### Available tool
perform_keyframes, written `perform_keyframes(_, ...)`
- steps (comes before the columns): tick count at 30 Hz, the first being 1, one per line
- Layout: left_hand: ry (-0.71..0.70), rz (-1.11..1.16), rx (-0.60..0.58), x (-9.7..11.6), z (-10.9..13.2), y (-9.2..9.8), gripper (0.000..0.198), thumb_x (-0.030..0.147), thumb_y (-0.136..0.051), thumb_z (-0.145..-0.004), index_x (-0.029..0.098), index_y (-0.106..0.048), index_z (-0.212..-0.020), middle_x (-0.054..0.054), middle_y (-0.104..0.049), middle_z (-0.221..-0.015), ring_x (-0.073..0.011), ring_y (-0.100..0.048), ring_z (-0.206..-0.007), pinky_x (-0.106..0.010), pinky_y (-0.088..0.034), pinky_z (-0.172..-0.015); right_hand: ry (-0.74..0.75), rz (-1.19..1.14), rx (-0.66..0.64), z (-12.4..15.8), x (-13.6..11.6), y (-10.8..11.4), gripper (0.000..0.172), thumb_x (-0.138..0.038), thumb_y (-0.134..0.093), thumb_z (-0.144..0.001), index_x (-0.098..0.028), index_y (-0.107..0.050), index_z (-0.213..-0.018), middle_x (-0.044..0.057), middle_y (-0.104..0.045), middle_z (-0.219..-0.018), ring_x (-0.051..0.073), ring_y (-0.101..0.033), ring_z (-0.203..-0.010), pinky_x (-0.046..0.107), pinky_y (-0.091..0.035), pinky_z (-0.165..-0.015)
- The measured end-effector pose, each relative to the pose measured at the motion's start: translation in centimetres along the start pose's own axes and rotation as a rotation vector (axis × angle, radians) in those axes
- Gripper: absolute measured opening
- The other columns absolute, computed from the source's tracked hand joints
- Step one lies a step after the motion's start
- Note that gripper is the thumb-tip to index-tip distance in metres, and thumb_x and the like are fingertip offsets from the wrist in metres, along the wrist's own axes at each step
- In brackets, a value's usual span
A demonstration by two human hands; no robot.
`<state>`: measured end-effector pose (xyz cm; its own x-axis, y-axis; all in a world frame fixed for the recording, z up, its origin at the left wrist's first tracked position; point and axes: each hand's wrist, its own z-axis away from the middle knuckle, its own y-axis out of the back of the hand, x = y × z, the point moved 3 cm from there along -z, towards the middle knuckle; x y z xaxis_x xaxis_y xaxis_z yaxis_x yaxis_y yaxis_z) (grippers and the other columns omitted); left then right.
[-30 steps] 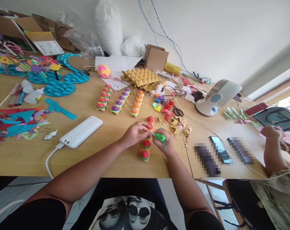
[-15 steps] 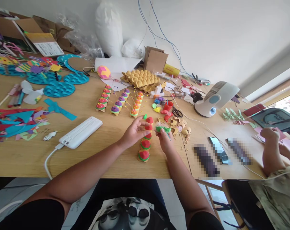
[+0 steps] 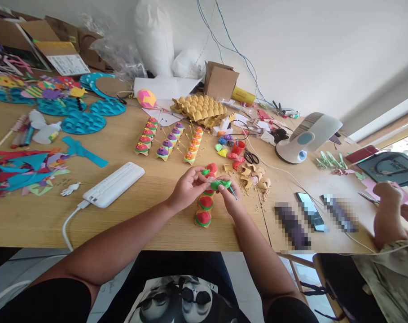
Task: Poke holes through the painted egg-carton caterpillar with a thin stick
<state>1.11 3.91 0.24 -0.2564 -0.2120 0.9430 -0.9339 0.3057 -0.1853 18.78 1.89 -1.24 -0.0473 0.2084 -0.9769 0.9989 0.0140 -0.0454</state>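
Observation:
In my right hand (image 3: 231,201) is a bigger lump of green modelling clay (image 3: 221,184), partly in clear plastic. A thin blue stick (image 3: 233,193) juts out of the same grip. My left hand (image 3: 187,188) has its fingers closed around a small green clay piece (image 3: 205,172) near the index finger, while its other fingertips meet the plastic of the larger lump. Beneath both hands lies an egg-carton strip (image 3: 205,204) with red domes ringed in green, its middle partly hidden. Beyond stand three decorated strips: a red one (image 3: 146,137), a purple one (image 3: 170,141), an orange one (image 3: 193,146).
Torn carton scraps (image 3: 254,175), scissors (image 3: 251,156) and a red cup (image 3: 238,147) lie right of my hands. A white fan (image 3: 306,139) stands farther right, near phones (image 3: 310,211). A white power bank (image 3: 114,185) lies left. Another person's hand (image 3: 387,202) is at the right edge.
My hands have come together over the strip. The green lump in my right hand has moved left, and my left fingertips now touch its plastic.

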Motion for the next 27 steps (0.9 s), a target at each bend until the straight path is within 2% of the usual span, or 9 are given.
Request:
perform_keyframes(7,-0.115,-0.105,0.024,0.17,0.21,0.12,0.062,0.031,-0.078,-0.085,0.024,-0.044,-0.137,-0.005,-0.072,-0.104,-0.0181,-0.072,-0.097,-0.033,-0.059,-0.088,0.0,-0.034,0.039,-0.15,-0.49,-0.42,0.044,-0.054,-0.083,-0.075,-0.026,-0.065,-0.103,0.003,-0.071,-0.091,0.018,-0.067,-0.077,0.036,-0.06,-0.075)
perform_keyframes(13,-0.271,-0.336,0.126,0.59,0.58,0.36,0.052,0.03,-0.074,-0.088,0.023,-0.052,-0.134,-0.007,-0.071,-0.11,-0.0176,-0.069,-0.098,-0.029,-0.058,-0.081,-0.037,-0.097,0.048,-0.29,0.19,-0.44,0.043,-0.054,-0.082,-0.076,-0.026,-0.06,-0.101,0.001,-0.071,-0.088,0.017,-0.068,-0.068,0.038,-0.062,-0.074)
perform_keyframes(16,-0.348,-0.488,0.169,0.87,0.81,0.57,0.046,0.028,-0.073,-0.089,0.023,-0.056,-0.131,-0.007,-0.072,-0.109,-0.0181,-0.069,-0.097,-0.031,-0.056,-0.082,-0.029,-0.072,0.057,-0.09,0.06,-0.39,0.039,-0.05,-0.082,-0.078,-0.025,-0.061,-0.099,0.0,-0.072,-0.088,0.017,-0.07,-0.075,0.037,-0.062,-0.078)
perform_keyframes(22,-0.357,-0.576,0.109,0.67,0.91,0.66,0.047,0.027,-0.07,-0.091,0.023,-0.054,-0.135,-0.009,-0.072,-0.112,-0.02,-0.069,-0.101,-0.033,-0.057,-0.083,0.019,0.001,0.035,0.05,-0.48,-0.4,0.033,-0.047,-0.082,-0.079,-0.024,-0.061,-0.093,0.003,-0.072,-0.099,0.019,-0.07,-0.088,0.035,-0.059,-0.081)
perform_keyframes(27,-0.418,-0.57,0.104,1.03,0.98,0.43,0.048,0.023,-0.069,-0.092,0.023,-0.051,-0.137,-0.009,-0.072,-0.111,-0.0183,-0.07,-0.1,-0.03,-0.059,-0.082,0.058,-0.029,-0.027,0.04,-0.57,-0.53,0.028,-0.041,-0.082,-0.081,-0.025,-0.06,-0.09,0.002,-0.071,-0.1,0.018,-0.069,-0.093,0.034,-0.057,-0.084)
